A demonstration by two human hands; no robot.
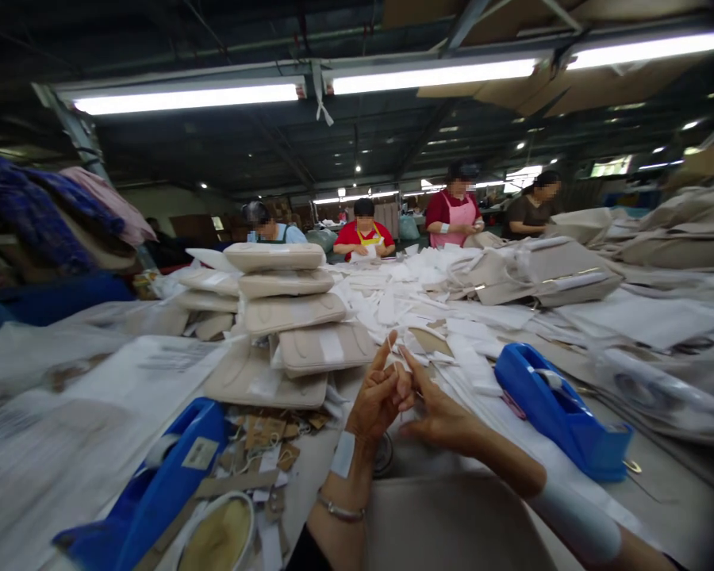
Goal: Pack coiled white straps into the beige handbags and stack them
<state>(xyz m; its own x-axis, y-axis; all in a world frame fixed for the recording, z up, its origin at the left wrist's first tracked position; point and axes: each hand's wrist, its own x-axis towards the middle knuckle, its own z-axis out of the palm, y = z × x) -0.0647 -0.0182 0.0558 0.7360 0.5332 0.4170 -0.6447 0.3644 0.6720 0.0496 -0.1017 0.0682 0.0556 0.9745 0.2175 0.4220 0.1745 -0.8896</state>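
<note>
A thin white string [394, 366] runs between my two raised hands. My left hand [379, 394] has its index finger pointing up and its other fingers curled on the string. My right hand [437, 408] meets it from the right, index finger and thumb at the string, and the fingertips of both hands nearly touch. Right below them lies a beige bag [452, 523], partly covered by my forearms. Cardboard tags with white loops [267, 432] are scattered left of my left wrist.
Blue tape dispensers stand left [172, 476] and right [562, 412]. A round tub [220, 535] sits at the front left. Stacked beige bags [301, 313] rise behind the tags. White paper pieces [386, 293] cover the table's middle. Several co-workers [366, 238] are across the table.
</note>
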